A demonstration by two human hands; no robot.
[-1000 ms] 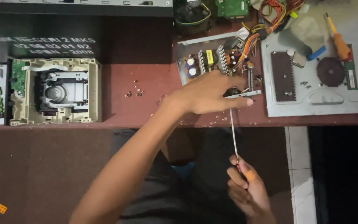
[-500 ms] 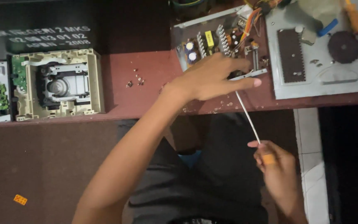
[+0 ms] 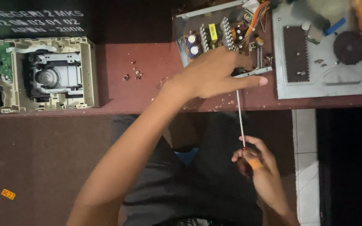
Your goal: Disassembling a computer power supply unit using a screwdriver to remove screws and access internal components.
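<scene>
Gripping screwdriver, fingers curled.

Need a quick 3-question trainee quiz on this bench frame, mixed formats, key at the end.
1. True or false: the left hand rests on the power supply board.
2. What does the right hand grip? A) pliers B) a long screwdriver by its handle C) a cable
3. What sits at the table's left end, cover off?

Key
1. True
2. B
3. A beige optical disc drive, with loose screws lying to its right.
</scene>
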